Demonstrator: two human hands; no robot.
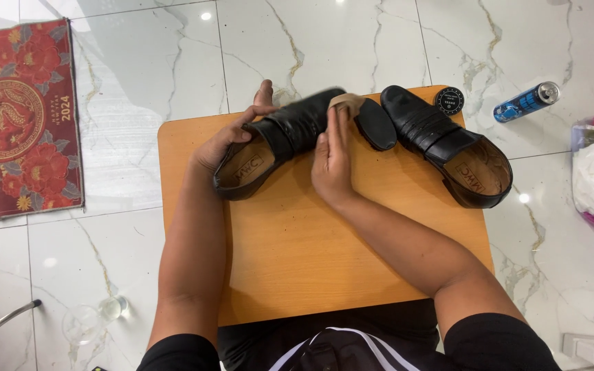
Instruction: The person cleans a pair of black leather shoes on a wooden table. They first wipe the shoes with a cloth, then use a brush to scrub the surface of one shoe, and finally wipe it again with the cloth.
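The person sits over a small orange tabletop [297, 261] with a black shoe [276, 141] lying on its side near the far edge. The left hand [225, 141] is closed around the shoe's heel and opening, fingers curled over the upper. The right hand [331, 154] is nearly flat, pressing a tan cloth [346, 103] against the shoe's toe, so I'd call it gripping the cloth. The second shoe [448, 148] rests upright just beside it, to the right, with a round black polish tin [449, 100] touching its toe end at the tabletop's back corner. A blue can [527, 102] lies on the marble floor [352, 41], well apart. As I see it, the tin sits so near the edge that a wide sweep of the cloth hand could nudge the second shoe and knock it off
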